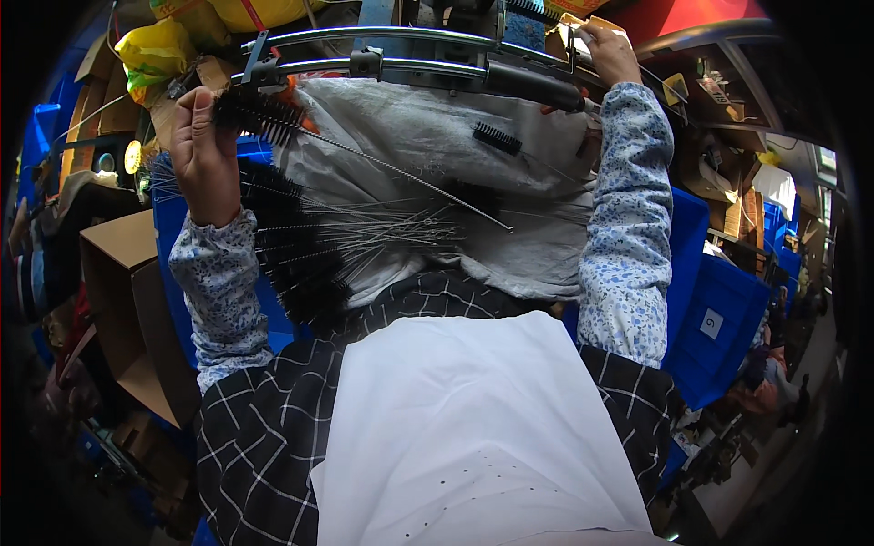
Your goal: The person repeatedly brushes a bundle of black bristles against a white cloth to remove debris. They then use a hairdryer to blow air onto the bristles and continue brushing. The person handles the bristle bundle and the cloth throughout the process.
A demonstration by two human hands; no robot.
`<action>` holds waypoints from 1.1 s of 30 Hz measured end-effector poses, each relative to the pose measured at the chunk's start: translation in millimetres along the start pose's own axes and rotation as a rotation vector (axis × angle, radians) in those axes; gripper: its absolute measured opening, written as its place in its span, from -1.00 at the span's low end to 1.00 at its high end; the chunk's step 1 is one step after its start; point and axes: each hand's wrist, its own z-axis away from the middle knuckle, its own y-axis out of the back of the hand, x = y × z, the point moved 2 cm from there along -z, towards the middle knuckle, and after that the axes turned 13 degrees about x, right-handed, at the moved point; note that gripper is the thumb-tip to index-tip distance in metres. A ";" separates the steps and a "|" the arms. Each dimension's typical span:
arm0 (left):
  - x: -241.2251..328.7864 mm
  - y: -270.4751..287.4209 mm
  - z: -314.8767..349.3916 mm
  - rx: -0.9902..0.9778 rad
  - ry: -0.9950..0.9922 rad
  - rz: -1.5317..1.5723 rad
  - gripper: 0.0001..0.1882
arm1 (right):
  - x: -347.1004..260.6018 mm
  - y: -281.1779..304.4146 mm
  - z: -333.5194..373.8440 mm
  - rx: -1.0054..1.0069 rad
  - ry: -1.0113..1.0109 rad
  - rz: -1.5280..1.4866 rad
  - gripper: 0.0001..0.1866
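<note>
In my left hand (206, 156) is the bristle end of a black wire brush (259, 113). Its twisted wire stem (410, 173) slants down to the right over a grey cloth and ends in a small loop. Beneath that stem lies a bundle of similar black brushes (305, 232), their thin wires pointing right. My right hand (612, 53) is raised at the far right, its fingers closed at the end of a machine with metal rods (410, 65); what they grip is hard to make out. Another short black brush (497, 138) rests on the cloth.
The grey cloth (537, 191) spreads under the machine toward my lap. An open cardboard box (118, 241) stands at the left. Blue bins (719, 318) are at the right. Yellow bags (155, 56) sit at the far left, and a red surface (687, 16) at the far right.
</note>
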 end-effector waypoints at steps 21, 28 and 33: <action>-38.1 62.0 1.5 -0.371 -0.185 -1.101 -0.73 | -102.1 10.4 41.8 0.331 -0.122 -0.018 -0.77; -44.3 85.7 21.8 -0.282 -0.012 -1.076 -0.80 | -85.3 -11.1 23.0 0.243 -0.154 0.085 -0.75; -36.8 90.1 25.5 -0.330 -0.041 -1.185 -0.80 | -80.4 -16.4 22.9 0.231 -0.136 0.018 -0.75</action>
